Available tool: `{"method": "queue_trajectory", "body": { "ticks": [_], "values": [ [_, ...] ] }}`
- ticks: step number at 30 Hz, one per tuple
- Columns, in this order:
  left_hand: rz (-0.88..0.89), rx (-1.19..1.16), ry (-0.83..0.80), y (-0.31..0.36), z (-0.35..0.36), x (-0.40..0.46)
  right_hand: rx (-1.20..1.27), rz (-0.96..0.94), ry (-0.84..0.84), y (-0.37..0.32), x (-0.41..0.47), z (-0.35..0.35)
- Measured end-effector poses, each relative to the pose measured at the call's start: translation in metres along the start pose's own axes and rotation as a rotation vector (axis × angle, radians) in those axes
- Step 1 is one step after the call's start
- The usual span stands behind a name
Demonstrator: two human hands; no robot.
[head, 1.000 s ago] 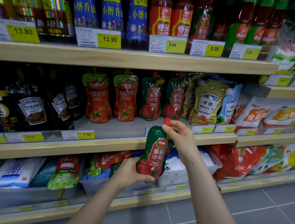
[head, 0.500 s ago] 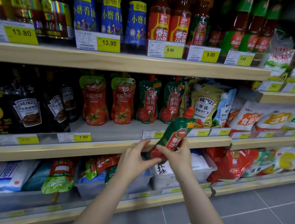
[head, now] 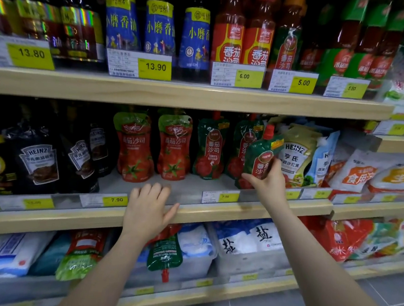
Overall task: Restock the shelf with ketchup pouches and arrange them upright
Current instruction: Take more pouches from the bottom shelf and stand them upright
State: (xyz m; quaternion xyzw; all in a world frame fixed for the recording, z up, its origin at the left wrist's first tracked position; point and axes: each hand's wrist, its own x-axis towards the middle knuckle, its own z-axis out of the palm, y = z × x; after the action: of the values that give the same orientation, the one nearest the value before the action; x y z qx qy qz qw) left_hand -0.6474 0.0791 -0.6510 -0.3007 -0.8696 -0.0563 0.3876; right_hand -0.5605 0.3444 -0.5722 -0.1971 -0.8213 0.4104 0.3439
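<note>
My right hand (head: 267, 182) grips a green ketchup pouch (head: 261, 155) with a red cap, held upright and tilted slightly right over the middle shelf (head: 191, 214). It stands just in front of another green pouch (head: 241, 146). Left of that stand a third green pouch (head: 210, 146) and two red ketchup pouches (head: 133, 147) (head: 174, 148), all upright. My left hand (head: 149, 209) is open, fingers relaxed over the shelf's front edge, holding nothing. On the bottom shelf more ketchup pouches lie flat, one green (head: 165, 253) with its cap pointing down.
Dark Heinz sauce pouches (head: 38, 161) fill the middle shelf's left; Heinz salad dressing pouches (head: 297, 155) crowd the right. Bottles line the top shelf (head: 188, 94). Salt bags in clear bins (head: 249, 246) sit below. Bare shelf surface lies in front of the red pouches.
My right hand has carried the green pouch up and right onto the middle shelf. My left hand has let go of it and moved left to the shelf edge.
</note>
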Motion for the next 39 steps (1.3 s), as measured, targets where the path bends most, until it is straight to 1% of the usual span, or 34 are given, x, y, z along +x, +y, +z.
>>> {"method": "queue_trajectory", "body": {
  "ticks": [2,5,7,10,13,14,16,18,20,22,24,26,28,29,31,35,37,39],
  "values": [
    [0.002,0.01,0.014,0.0,0.003,-0.001,-0.105,0.053,-0.01,0.005,0.007,0.003],
    [0.011,0.007,0.035,-0.001,0.007,-0.002,-0.223,0.153,-0.068,0.007,0.018,0.004],
    [0.012,0.01,0.029,-0.001,0.009,-0.002,-0.264,0.157,-0.078,0.008,0.02,0.004],
    [0.012,0.016,0.013,-0.001,0.01,-0.002,-0.257,0.131,-0.045,0.012,0.016,0.006],
    [0.004,0.014,-0.027,-0.001,0.007,-0.002,-0.146,0.161,-0.061,0.013,0.014,0.005],
    [-0.001,0.01,-0.046,0.0,0.004,-0.001,-0.095,0.155,-0.044,0.012,0.011,0.004],
    [-0.008,-0.012,-0.065,0.002,-0.002,0.0,-0.073,0.067,0.051,0.013,-0.003,0.002],
    [0.005,-0.067,-0.04,0.002,-0.006,-0.005,-0.152,-0.115,0.11,0.014,-0.029,0.004],
    [0.061,-0.155,0.007,0.003,-0.007,-0.019,-0.204,-0.327,0.029,0.015,-0.052,0.013],
    [0.135,-0.22,0.016,0.009,-0.004,-0.045,-0.283,-0.447,-0.093,0.02,-0.066,0.023],
    [0.214,-0.244,-0.06,0.013,0.002,-0.077,-0.378,-0.468,-0.162,0.025,-0.074,0.032],
    [0.294,-0.23,-0.238,0.016,0.009,-0.106,-0.401,-0.452,-0.166,0.028,-0.079,0.039],
    [0.367,-0.183,-0.429,0.017,0.017,-0.127,-0.373,-0.438,-0.145,0.03,-0.083,0.044],
    [0.378,-0.163,-0.489,0.018,0.021,-0.133,-0.36,-0.435,-0.14,0.031,-0.084,0.045],
    [0.356,-0.149,-0.515,0.019,0.028,-0.135,-0.339,-0.43,-0.133,0.033,-0.084,0.048],
    [0.228,-0.174,-0.5,0.024,0.04,-0.128,-0.317,-0.423,-0.132,0.038,-0.083,0.051],
    [0.227,-0.199,-0.483,0.026,0.042,-0.127,-0.306,-0.414,-0.127,0.039,-0.082,0.053],
    [0.233,-0.234,-0.428,0.028,0.041,-0.126,-0.296,-0.401,-0.124,0.039,-0.083,0.054]
  ]
}}
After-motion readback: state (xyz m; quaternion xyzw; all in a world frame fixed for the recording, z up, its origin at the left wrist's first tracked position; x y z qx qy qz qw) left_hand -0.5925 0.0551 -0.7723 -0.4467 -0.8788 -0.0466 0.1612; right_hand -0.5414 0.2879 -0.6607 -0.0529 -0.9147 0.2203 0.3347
